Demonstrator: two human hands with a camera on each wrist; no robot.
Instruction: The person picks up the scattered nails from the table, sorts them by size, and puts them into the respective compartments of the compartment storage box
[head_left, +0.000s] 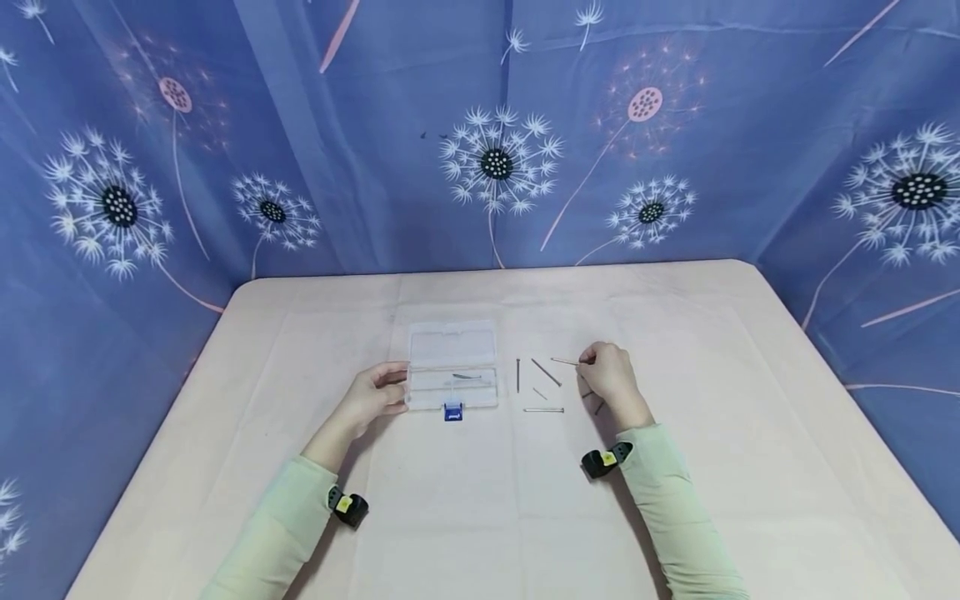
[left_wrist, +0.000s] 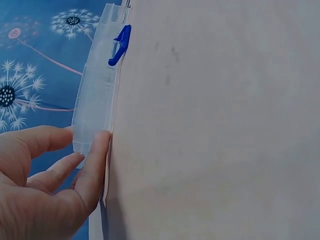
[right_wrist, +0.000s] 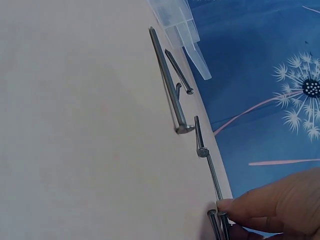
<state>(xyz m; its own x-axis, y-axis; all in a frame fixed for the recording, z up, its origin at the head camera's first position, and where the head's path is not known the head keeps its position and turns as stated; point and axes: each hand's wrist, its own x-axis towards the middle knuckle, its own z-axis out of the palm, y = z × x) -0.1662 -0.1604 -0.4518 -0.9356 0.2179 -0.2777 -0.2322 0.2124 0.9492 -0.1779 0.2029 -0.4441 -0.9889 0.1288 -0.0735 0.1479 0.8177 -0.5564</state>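
Note:
A clear plastic box (head_left: pixel 431 399) lies with its lid (head_left: pixel 452 348) folded back and a blue latch (head_left: pixel 453 412) at its front. My left hand (head_left: pixel 372 393) holds the box by its left end, thumb and fingers spread along it. Inside the box is a nail (head_left: pixel 467 377). To the right, my right hand (head_left: pixel 609 377) pinches a thin nail (head_left: pixel 564 361) near one end, close over the table, its other end pointing left. Two more nails (right_wrist: pixel 214 222) are just beside the right fingertips, partly behind them.
Between box and right hand lie an upright-pointing nail (head_left: pixel 517 375), a slanted nail (head_left: pixel 546 372), a tiny nail (head_left: pixel 540 393) and a sideways nail (head_left: pixel 543 410). They rest on a pale cloth-covered table (head_left: pixel 480 500). Blue dandelion-printed fabric (head_left: pixel 375 167) hangs behind the table and at its sides.

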